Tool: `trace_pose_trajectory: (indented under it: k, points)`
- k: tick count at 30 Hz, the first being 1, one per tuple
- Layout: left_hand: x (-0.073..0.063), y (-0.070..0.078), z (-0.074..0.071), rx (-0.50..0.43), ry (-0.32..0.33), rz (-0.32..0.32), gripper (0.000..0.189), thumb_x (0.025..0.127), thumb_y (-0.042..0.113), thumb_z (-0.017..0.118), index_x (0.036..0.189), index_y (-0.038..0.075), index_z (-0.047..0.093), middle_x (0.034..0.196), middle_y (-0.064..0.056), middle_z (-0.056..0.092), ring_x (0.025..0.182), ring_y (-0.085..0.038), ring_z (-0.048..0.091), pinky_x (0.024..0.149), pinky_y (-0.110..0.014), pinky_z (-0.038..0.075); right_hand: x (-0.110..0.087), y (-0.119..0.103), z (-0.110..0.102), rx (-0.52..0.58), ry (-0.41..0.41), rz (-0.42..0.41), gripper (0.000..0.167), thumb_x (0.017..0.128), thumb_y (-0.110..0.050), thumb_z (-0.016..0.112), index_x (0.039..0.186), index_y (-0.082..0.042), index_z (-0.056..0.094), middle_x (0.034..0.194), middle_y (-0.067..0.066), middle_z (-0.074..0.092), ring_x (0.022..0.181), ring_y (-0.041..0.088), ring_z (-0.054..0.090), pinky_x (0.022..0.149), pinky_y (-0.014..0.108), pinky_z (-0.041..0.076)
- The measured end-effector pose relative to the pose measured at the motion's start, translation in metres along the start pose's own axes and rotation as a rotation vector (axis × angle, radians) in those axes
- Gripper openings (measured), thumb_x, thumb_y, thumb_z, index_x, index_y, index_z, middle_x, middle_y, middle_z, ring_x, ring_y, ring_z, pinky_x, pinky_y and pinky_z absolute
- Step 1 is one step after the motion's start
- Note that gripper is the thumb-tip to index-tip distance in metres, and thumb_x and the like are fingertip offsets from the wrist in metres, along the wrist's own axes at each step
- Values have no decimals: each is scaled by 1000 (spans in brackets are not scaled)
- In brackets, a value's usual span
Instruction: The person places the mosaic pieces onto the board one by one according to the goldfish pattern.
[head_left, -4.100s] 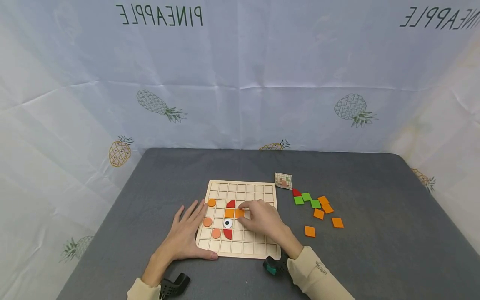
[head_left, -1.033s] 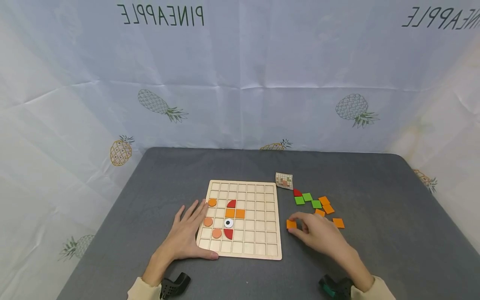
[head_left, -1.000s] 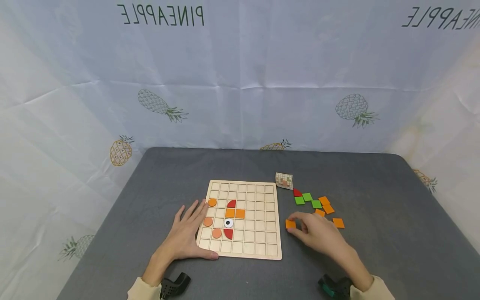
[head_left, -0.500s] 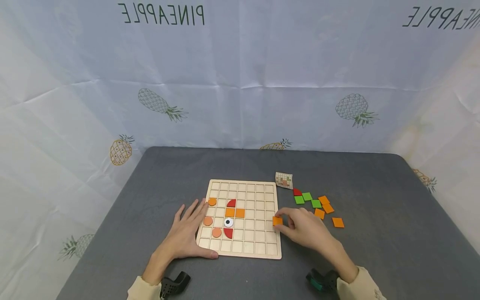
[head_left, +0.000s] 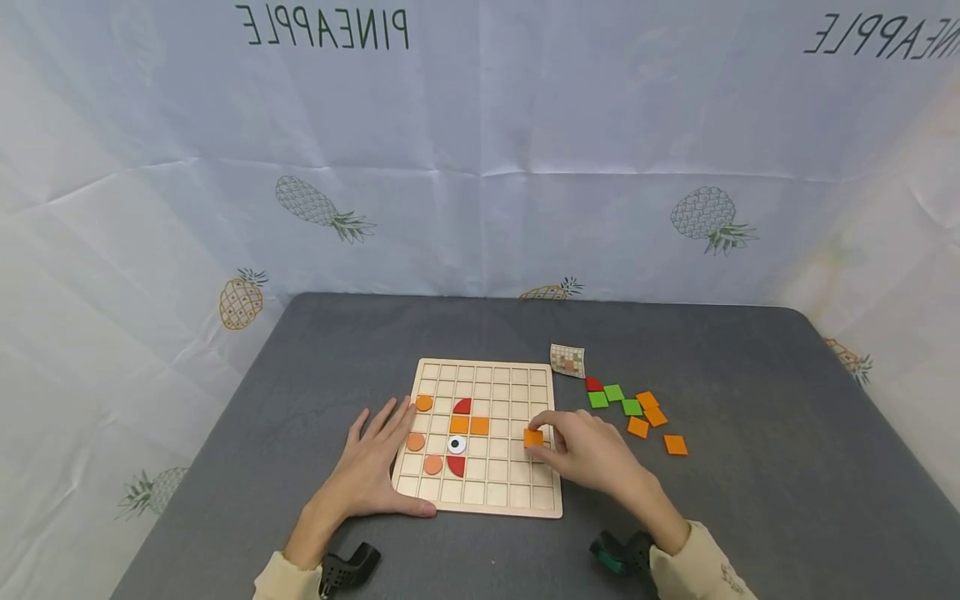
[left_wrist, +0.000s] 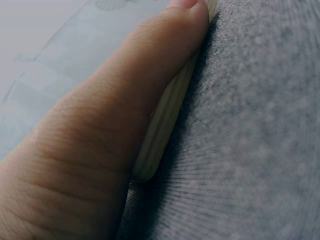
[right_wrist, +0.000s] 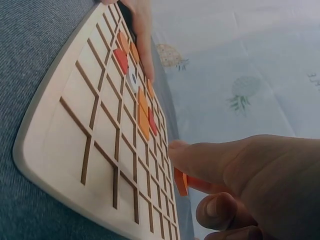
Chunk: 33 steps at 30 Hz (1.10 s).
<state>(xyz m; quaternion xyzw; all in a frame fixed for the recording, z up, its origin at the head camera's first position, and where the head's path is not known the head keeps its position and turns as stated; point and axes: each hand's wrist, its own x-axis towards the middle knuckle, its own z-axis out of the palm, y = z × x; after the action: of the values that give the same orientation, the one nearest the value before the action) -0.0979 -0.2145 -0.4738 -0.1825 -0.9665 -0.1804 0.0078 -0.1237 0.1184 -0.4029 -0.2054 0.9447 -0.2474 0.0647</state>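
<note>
My right hand (head_left: pixel 588 448) pinches an orange square tile (head_left: pixel 533 438) between thumb and finger, above the right columns of the wooden grid board (head_left: pixel 517 498). In the right wrist view the tile (right_wrist: pixel 180 182) is held clear of the board. My left hand (head_left: pixel 375 471) lies spread at the board's left edge, its thumb (left_wrist: pixel 165 45) along the near edge. Set in the board are two orange squares (head_left: pixel 469 426), red quarter-circles (head_left: pixel 462 407), a white disc with a black dot (head_left: pixel 456 444) and a few orange and salmon discs (head_left: pixel 423 403).
Right of the board lie several loose orange squares (head_left: pixel 637 427), green squares (head_left: pixel 613 392) and a red quarter-circle (head_left: pixel 594 384). A small printed pattern card (head_left: pixel 567 361) sits by the board's far right corner. The grey table (head_left: pixel 750 500) ends at a pineapple-print cloth (head_left: pixel 480 233).
Earlier my right hand was at an orange square in the board. It then picked another from the table and carried it left over the board. The left hand stays put.
</note>
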Motion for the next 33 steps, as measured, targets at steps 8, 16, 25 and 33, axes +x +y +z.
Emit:
trace_pose_trajectory:
  k: [8, 16, 25, 33]
  points:
    - [-1, 1, 0, 5, -6, -9, 142, 57, 87, 74, 163, 8, 23, 171, -12, 23, 158, -39, 23, 121, -68, 13, 7, -9, 5, 21, -6, -20, 24, 88, -28, 81, 109, -16, 77, 53, -9, 40, 46, 4, 34, 45, 19, 19]
    - [-1, -1, 0, -6, 11, 9, 142, 57, 91, 71, 163, 7, 25, 171, -12, 24, 157, -39, 24, 121, -68, 13, 13, -15, 10, 21, 0, -43, 23, 89, -28, 81, 109, -17, 78, 53, -10, 38, 46, 3, 32, 44, 19, 17]
    - [0, -1, 0, 1, 9, 2, 143, 56, 91, 71, 163, 7, 26, 171, -11, 25, 157, -38, 24, 121, -67, 12, 21, -23, 17, 20, 1, -53, 23, 89, -28, 80, 108, -16, 78, 54, -10, 38, 48, 4, 32, 44, 20, 18]
    - [1, -1, 0, 2, -6, -6, 141, 57, 90, 72, 163, 8, 26, 171, -11, 24, 158, -38, 23, 122, -67, 12, 30, -35, 32, 31, -35, -77, 25, 89, -27, 79, 109, -13, 78, 53, -10, 37, 48, 5, 33, 44, 21, 18]
